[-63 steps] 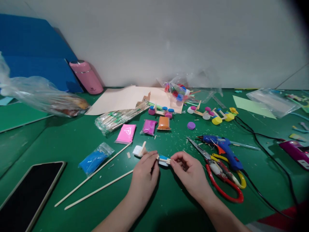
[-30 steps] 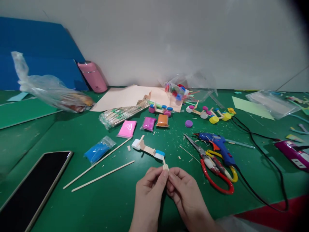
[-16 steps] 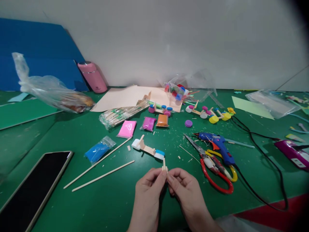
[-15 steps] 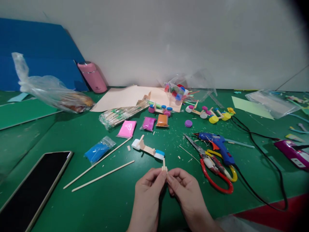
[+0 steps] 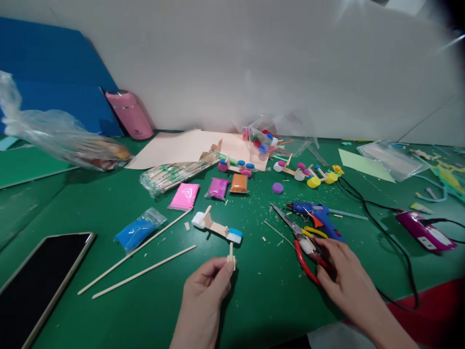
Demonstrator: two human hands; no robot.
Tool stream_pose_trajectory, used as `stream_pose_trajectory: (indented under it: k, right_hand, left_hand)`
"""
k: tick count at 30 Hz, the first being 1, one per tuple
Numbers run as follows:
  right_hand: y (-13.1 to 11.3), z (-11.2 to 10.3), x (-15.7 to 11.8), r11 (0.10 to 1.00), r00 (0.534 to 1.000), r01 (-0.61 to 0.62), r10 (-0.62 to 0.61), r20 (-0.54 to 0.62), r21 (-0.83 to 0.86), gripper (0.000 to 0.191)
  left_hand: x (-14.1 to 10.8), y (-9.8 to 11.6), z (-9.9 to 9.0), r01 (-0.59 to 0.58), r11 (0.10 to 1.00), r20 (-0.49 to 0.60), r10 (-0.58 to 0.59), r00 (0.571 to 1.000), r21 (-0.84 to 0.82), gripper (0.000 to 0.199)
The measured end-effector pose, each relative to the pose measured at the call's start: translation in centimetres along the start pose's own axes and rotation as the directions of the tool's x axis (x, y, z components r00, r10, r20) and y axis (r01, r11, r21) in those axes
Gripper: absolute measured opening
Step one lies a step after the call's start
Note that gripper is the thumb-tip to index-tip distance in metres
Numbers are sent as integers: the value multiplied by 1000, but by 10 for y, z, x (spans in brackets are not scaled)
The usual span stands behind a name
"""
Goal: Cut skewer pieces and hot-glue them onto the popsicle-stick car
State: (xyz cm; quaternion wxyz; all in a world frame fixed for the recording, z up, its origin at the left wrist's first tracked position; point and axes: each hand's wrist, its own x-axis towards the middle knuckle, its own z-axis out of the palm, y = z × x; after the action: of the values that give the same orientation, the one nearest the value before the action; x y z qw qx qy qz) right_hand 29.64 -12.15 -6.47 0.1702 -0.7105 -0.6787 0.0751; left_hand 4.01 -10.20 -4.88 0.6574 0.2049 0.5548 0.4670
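Note:
My left hand [image 5: 209, 291] is closed in a pinch on a small pale wooden piece [image 5: 231, 259], which has a thin stick pointing upward. My right hand [image 5: 341, 271] is over the handles of the scissors [image 5: 304, 264], thumb and fingers apart around them; whether it grips is partly hidden. These scissors have grey blades and a red handle, with yellow handle parts [image 5: 315, 232] beside them. Just beyond my left hand lies a small wooden stick car [image 5: 218, 228] with white and blue wheels. A blue glue gun [image 5: 319, 215] rests behind the scissors.
Two wooden sticks [image 5: 145, 271] and a phone [image 5: 47, 276] lie at left. Bagged clay packets [image 5: 184, 196], a stick bundle [image 5: 178, 172] and several small cars [image 5: 238, 167] stand farther back. A black cord [image 5: 395, 252] curves at right near a purple device [image 5: 425, 232].
My right hand has left the wooden piece and moved right to the scissors. My left hand still pinches the piece. The view has shifted slightly to the right.

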Motion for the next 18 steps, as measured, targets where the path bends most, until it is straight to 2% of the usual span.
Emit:
stream_pose_trajectory:
  k: [3, 5, 8, 11, 13, 15, 18]
  right_hand:
    - [9, -2, 5, 995, 994, -48, 56, 91, -88, 46]
    - [10, -7, 11, 989, 980, -115, 128, 153, -90, 46]
    - [9, -17, 18, 975, 948, -214, 192, 254, 61, 40]
    - [-1, -24, 16, 898, 930, -249, 118, 347, 362, 33]
    - [-11, -25, 11, 823, 931, -251, 60, 360, 510, 33]
    - [-24, -24, 6, 803, 927, -250, 37, 372, 541, 37]
    - [-42, -24, 2, 858, 893, -259, 39, 448, 443, 54]
  left_hand:
    - [1, 1, -3, -5, 1000, 22, 5, 1000, 4, 20]
    - [0, 1, -4, -6, 1000, 42, 6, 999, 6, 20]
    - [-2, 1, -5, -7, 1000, 72, 6, 997, 19, 20]
    - [-4, 3, -4, -14, 999, 81, 10, 997, 45, 20]
    - [-6, 4, -2, -12, 998, 82, 7, 997, 64, 19]
    - [-8, 6, 0, -2, 997, 85, -5, 996, 81, 19]
    - [-10, 9, -1, -17, 991, 90, 5, 996, 134, 19]
